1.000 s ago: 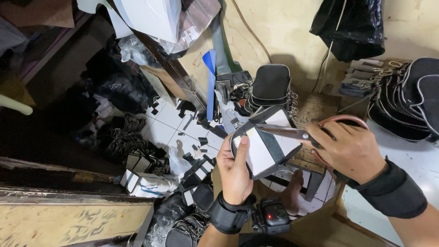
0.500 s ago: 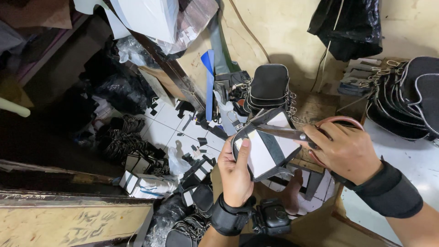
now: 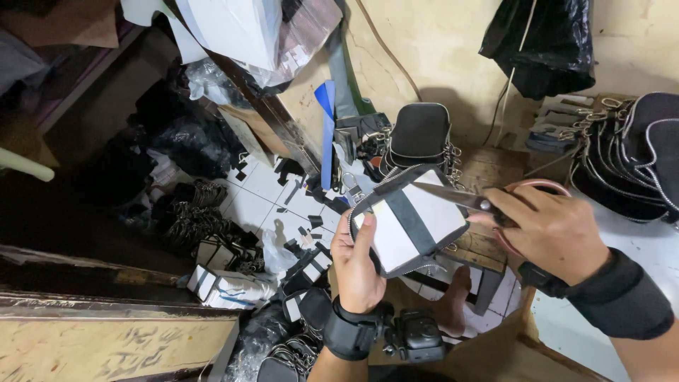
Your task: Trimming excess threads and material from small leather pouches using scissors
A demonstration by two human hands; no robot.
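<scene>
Since the earlier frames the scissors [image 3: 463, 199] have slid further left across the top of the bag panel [image 3: 410, 221], and the panel has tipped slightly. The left hand [image 3: 359, 267] grips the panel's lower left edge, thumb pressed on its white face, fingers curled behind. The right hand [image 3: 555, 230] has its fingers closed through the pinkish handle loops, blades nearly together at the panel's upper edge. The panel, white with a dark centre strip and zipper border, is held up in the air between both hands. Below lies a white tiled floor [image 3: 258, 201] strewn with black offcuts. A small black pouch [image 3: 420, 134] stands against the stained yellowish wall [image 3: 438, 49], and a row of black bag pieces [image 3: 636, 152] is stacked at right.
</scene>
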